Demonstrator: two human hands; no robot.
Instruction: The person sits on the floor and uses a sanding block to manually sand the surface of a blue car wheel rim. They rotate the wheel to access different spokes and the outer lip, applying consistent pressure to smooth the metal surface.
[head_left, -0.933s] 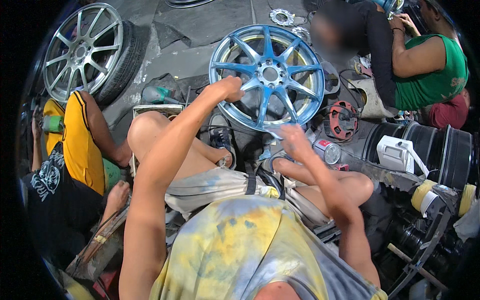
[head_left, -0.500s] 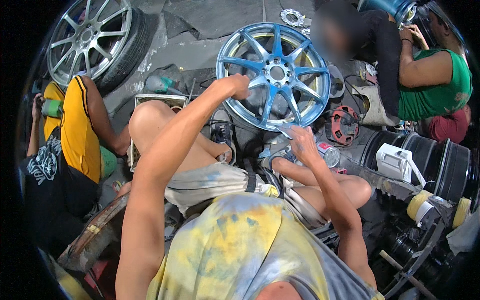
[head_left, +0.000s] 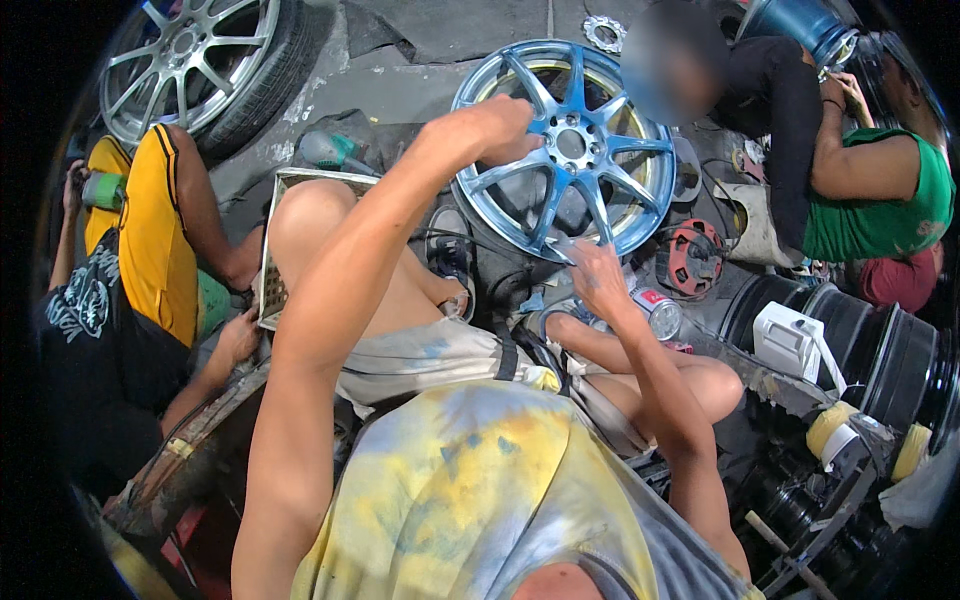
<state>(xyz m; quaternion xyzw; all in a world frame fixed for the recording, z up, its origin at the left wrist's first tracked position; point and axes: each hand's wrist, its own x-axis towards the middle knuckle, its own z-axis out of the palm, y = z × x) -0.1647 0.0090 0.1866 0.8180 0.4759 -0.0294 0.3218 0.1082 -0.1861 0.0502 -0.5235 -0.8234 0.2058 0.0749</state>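
And the left hand has just slid higher across the blue-and-silver, many-spoked metal wheel, now left of its hub, fingers curled; whether they grip a spoke, I can't tell! The right hand stays at the near rim, fingertips bunched beside a blurred pale patch, so its grip can't be read either. The wheel sits just beyond the bent legs, and both hands seem to be working separate parts of it. Printing shows on a red-and-silver cylindrical can, and pale lettering on a co-worker's black fabric shirt
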